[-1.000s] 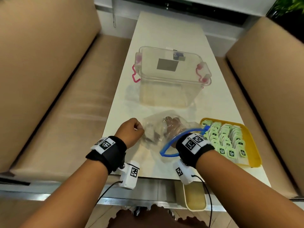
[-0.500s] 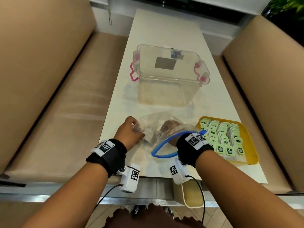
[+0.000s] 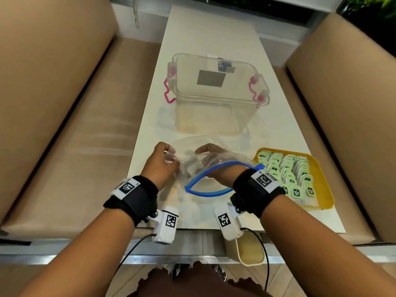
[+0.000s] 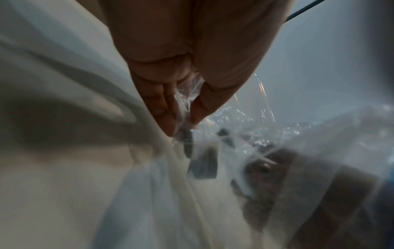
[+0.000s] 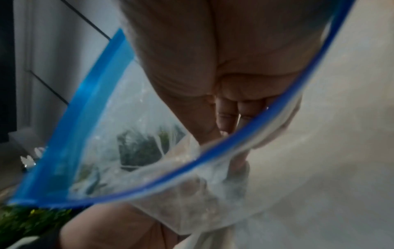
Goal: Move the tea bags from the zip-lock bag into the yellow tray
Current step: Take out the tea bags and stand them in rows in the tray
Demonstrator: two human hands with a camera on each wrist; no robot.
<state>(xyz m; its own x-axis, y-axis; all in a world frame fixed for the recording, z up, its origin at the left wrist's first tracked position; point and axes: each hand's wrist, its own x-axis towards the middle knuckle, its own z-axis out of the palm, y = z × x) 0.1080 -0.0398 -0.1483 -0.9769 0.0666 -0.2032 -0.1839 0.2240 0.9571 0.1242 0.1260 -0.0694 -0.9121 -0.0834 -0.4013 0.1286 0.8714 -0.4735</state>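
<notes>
The clear zip-lock bag (image 3: 232, 159) with a blue zip rim (image 3: 205, 192) lies on the white table (image 3: 214, 35), mouth open toward me. My left hand (image 3: 171, 156) pinches the bag's far left corner between thumb and fingers (image 4: 164, 116). My right hand (image 3: 205, 152) is inside the bag past the wrist, its fingers seen blurred through the plastic; what they hold is unclear. A whitish tea bag (image 3: 188, 166) shows inside. In the right wrist view the blue rim (image 5: 85, 126) circles my right hand (image 5: 230, 134). Right of the bag, the yellow tray (image 3: 327, 189) holds several green-tagged tea bags (image 3: 287, 170).
A clear plastic box (image 3: 214, 97) with pink latches stands behind the bag mid-table. Beige padded benches (image 3: 64, 125) run along both sides of the narrow table. The table's near edge is just under my wrists.
My right hand has pushed deeper into the bag and the blue mouth has spread wider. My left hand has shifted its pinch on the bag's corner and lifted it slightly.
</notes>
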